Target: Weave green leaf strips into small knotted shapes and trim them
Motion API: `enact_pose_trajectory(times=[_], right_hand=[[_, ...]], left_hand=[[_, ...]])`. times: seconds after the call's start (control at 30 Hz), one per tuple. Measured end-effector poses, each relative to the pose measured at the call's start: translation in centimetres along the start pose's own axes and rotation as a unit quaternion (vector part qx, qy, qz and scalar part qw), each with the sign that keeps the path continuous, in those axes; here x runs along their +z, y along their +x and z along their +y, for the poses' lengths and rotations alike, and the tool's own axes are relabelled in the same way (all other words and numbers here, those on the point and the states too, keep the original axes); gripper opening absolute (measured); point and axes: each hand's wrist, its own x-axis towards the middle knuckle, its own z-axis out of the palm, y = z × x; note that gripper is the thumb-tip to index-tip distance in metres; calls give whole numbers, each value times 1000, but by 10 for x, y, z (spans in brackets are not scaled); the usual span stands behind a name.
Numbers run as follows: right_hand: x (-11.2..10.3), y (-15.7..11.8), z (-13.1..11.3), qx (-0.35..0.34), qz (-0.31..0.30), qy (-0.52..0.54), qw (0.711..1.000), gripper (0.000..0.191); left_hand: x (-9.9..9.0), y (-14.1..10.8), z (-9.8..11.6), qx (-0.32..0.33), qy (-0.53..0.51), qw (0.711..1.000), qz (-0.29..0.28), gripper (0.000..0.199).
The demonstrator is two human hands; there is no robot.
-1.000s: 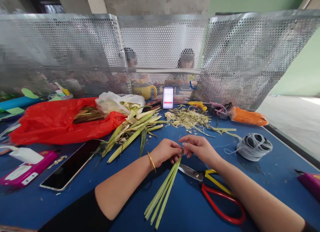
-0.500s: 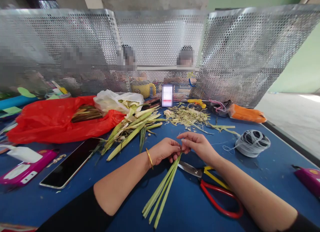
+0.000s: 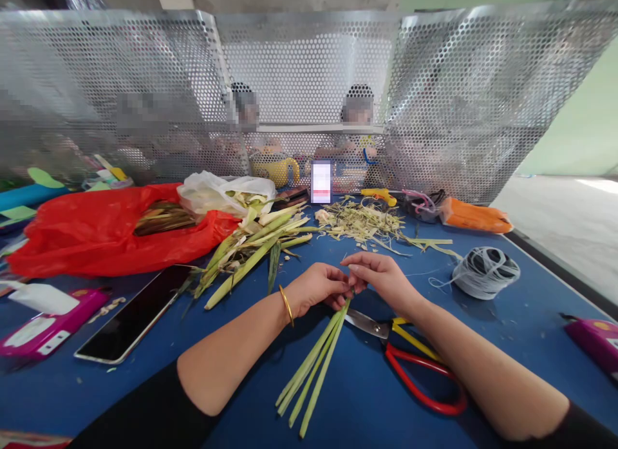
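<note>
At the centre, our left hand [image 3: 321, 285] pinches the green strips [image 3: 326, 365] at their far ends, presumably to bunch them; whether our right hand [image 3: 385, 278], just beside, grips anything, we cannot tell.

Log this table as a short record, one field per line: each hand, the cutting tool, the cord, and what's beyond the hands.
Left-hand grip: pinching the upper end of the green strips, which fan out toward the wearer
Right-hand grip: fingertips close to the left ones; anything held is unclear
Cutting tool: scissors, one handle red, one yellow, partly hidden by the right forearm
Cord: wound ball, to the right
Beyond: shredded scraps, upright lit phone
</note>
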Motion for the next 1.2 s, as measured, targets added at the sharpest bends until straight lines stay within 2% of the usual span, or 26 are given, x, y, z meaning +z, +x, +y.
enact_pose_trajectory(times=[0.1,0.17,0.23,0.3,0.33,0.4,0.47,0.53,0.7,0.87,1.03,1.2], right_hand=[[1,0,1,-1,3,-8,1000,28],[0,1,1,-12,11,-2,1000,31],[-4,1,-1,-29,44,-6,999,34],[-11,2,-4,-29,70,-37,996,28],[-14,2,-6,-18,63,-62,996,23],[-21,2,-7,18,7,-111,994,16],[-25,2,-5,44,-54,-142,987,16],[-24,2,0,41,-79,-160,983,18],[-15,6,17,7,-42,-185,982,14],[-12,8,20,-8,7,-200,980,13],[-13,7,17,-5,15,-203,979,10],[-15,6,14,16,-5,-184,983,10]], left_hand=[[1,-2,1,14,31,999,-12,15],[2,-2,1,33,60,998,5,11],[2,-1,0,54,82,995,33,10],[2,0,0,71,87,992,54,12],[2,0,0,77,84,992,57,13],[2,1,1,86,67,992,59,16],[1,1,2,93,48,993,60,18],[1,1,3,96,36,993,60,19],[0,2,1,83,21,995,50,20],[-1,3,-1,72,24,996,43,22],[0,3,-1,68,22,996,60,24],[1,2,1,57,14,995,85,23]])
